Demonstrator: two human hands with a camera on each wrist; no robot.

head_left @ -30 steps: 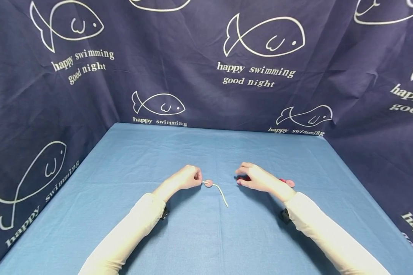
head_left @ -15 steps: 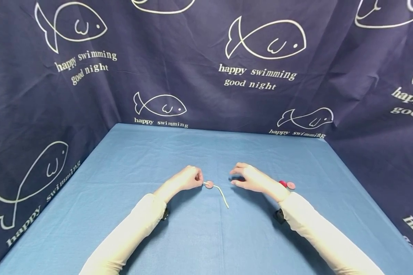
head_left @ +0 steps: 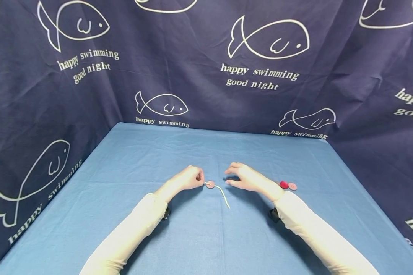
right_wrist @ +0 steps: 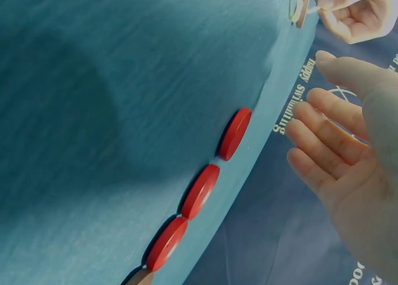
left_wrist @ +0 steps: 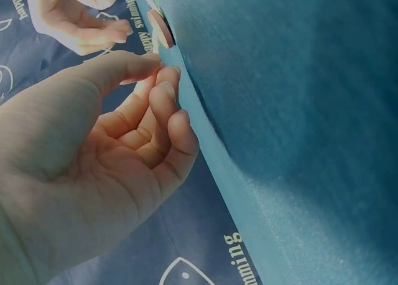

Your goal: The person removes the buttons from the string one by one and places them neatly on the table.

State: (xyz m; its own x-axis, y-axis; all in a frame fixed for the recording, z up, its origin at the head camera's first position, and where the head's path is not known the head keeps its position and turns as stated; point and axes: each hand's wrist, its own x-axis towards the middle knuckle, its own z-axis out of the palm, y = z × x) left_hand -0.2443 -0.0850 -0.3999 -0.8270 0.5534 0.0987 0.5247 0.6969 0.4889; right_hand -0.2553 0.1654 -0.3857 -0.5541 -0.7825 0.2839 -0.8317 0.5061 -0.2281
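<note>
My left hand [head_left: 192, 177] pinches one end of a pale cord [head_left: 223, 195] between thumb and fingertips. A pink button [head_left: 210, 185] is on the cord just past those fingertips, and the cord's free end trails over the cloth. To the right, my right hand [head_left: 245, 177] hovers with fingers apart and slightly bent, its thumb toward the cord. Nothing lies between its fingers in the right wrist view, where the palm [right_wrist: 357, 191] shows. In the left wrist view the pink button [left_wrist: 161, 30] stands beyond the left fingertips.
Red buttons [right_wrist: 201, 191] lie in a row on the blue cloth [head_left: 165, 149] under the right forearm, which hides some from the head view. Another pink button [head_left: 292, 186] ends the row. Dark blue curtains [head_left: 206, 103] with fish prints border the table.
My right hand has moved left toward the cord, away from the red buttons, one of which was by its fingertips a second ago. The left hand keeps its pinch on the cord.
</note>
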